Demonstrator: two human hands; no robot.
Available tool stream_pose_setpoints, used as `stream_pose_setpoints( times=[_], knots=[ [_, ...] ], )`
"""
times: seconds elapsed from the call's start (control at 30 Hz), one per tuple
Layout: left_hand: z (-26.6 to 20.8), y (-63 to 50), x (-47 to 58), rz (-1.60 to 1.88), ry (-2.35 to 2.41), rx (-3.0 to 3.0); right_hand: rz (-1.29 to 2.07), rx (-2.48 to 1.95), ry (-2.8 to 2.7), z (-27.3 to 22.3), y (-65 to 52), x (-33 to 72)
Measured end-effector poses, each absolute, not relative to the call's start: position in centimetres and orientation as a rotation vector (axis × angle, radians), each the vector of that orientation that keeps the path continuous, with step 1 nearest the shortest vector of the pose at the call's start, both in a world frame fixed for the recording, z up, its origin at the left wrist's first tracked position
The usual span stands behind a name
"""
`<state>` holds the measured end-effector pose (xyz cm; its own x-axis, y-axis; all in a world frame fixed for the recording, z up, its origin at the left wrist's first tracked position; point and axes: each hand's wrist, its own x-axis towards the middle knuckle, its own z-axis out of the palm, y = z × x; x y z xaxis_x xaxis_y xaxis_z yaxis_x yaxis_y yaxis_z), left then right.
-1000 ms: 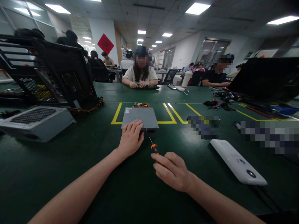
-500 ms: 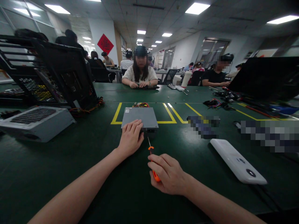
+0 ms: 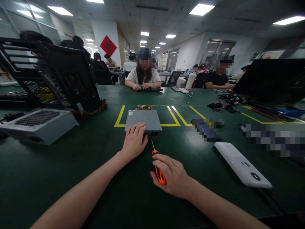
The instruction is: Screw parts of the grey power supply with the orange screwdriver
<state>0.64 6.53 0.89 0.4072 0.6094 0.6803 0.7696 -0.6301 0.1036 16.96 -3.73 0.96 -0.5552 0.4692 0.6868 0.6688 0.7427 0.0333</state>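
A grey metal computer power supply (image 3: 149, 118) lies on the green table in front of me, its bundled cables (image 3: 144, 107) at the far side. My left hand (image 3: 135, 137) grips its near edge, fingers over the top and thumb down at the front face. In my right hand (image 3: 171, 175) is a screwdriver (image 3: 160, 173) with an orange and black handle. Its thin shaft points away from me, and the tip meets the front face beside the power socket. Exactly what the tip touches is too small to make out. The right thumb stands a little off the handle.
A second power supply (image 3: 45, 125) and an open black computer case (image 3: 69, 76) stand at the left. To the right lie a white oblong device (image 3: 243, 164) and loose cables (image 3: 220, 106). Yellow tape (image 3: 170, 125) marks the table. A person (image 3: 143, 74) sits opposite.
The fingers of my right hand have loosened and shifted on the screwdriver handle, with the thumb moving away from it. My left hand stays on the power supply.
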Motion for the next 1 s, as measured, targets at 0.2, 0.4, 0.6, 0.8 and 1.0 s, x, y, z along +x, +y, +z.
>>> stream_pose_setpoints(
  times=[0.2, 0.4, 0.6, 0.8, 1.0],
  knots=[
    [0.91, 6.52, 0.63, -1.031, -1.218, -2.436, -0.395, -0.804, -2.297, 0.69, -3.63, 17.16],
    [0.87, 6.51, 0.63, -1.033, -1.222, -2.432, -0.378, -0.843, -2.327, 1.02, -3.64, 17.16],
    [0.88, 6.53, 0.62, -1.029, -1.222, -2.427, -0.247, -0.898, -2.261, 0.69, -3.73, 17.37],
    [0.83, 6.61, 0.73, -1.015, -1.234, -2.418, -0.367, -0.831, -2.298, 1.18, -3.65, 17.17],
    [0.95, 6.52, 0.76, -1.028, -1.249, -2.421, -0.276, -0.845, -2.261, 1.07, -3.68, 17.38]
  ],
)
